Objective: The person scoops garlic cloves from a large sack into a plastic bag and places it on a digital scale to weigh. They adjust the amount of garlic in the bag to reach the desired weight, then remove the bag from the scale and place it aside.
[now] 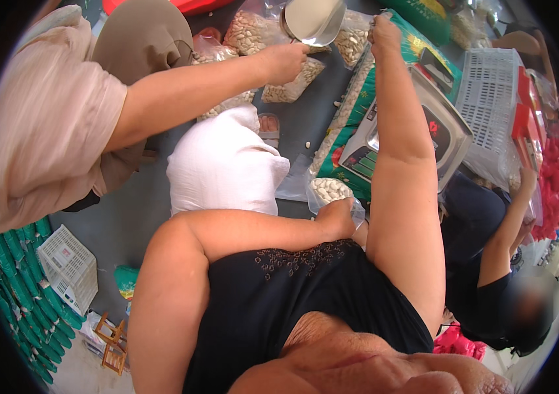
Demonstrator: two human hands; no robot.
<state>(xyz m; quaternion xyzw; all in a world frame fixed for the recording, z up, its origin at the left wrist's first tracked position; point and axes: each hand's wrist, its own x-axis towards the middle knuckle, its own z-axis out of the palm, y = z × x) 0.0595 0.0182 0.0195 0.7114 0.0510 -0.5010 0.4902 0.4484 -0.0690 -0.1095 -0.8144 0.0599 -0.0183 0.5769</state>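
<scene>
My left hand (336,219) is drawn in near my chest, its fingers closed at the rim of a clear plastic bag (313,199) that holds white beans (329,188). My right arm reaches far forward, and my right hand (386,35) grips the upper edge of a large green printed sack (356,106). White beans show along the sack's side. On the sack lies an electronic scale (373,128) with a steel pan (449,143), partly hidden by my right forearm. A white cloth (225,162) is draped in front of my left arm.
At the left a co-worker's hand (287,64) holds a metal scoop (314,19) over bean bags (252,29). To the right are a white plastic basket (488,88) and another person's hand (528,178) at a red box (525,130). Another basket (70,263) stands beside green sacks (28,295).
</scene>
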